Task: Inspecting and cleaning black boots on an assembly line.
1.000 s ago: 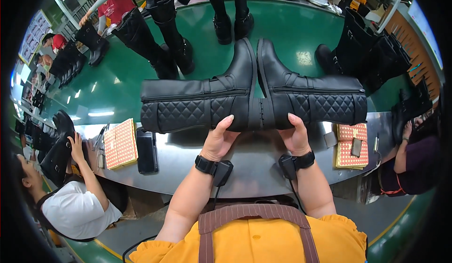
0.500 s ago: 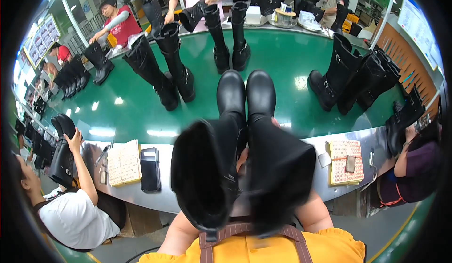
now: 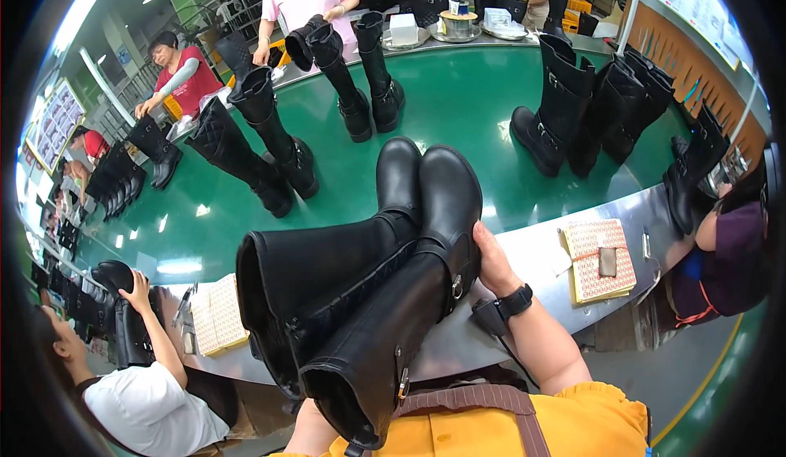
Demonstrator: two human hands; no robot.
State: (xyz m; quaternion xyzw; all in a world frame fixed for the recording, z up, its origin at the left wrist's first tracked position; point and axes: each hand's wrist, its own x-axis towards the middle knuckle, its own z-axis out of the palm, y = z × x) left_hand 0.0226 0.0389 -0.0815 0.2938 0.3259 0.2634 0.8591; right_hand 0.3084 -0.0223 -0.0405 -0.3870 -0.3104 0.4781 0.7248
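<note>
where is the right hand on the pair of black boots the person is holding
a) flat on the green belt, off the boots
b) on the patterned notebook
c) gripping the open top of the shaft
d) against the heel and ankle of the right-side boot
d: the right hand presses against the heel and ankle side of the right-side boot, beside its buckle, while the shaft openings point toward the person.

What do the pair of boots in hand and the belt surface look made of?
Pair of black boots: smooth leather or a synthetic look-alike, semi-gloss; soft highlights on the toes, small metal buckles at the ankle. The right hand holds the heel; the left is hidden. Green belt: glossy rubber or plastic sheet, mirroring ceiling lights. Its edge looks like brushed metal.
</note>
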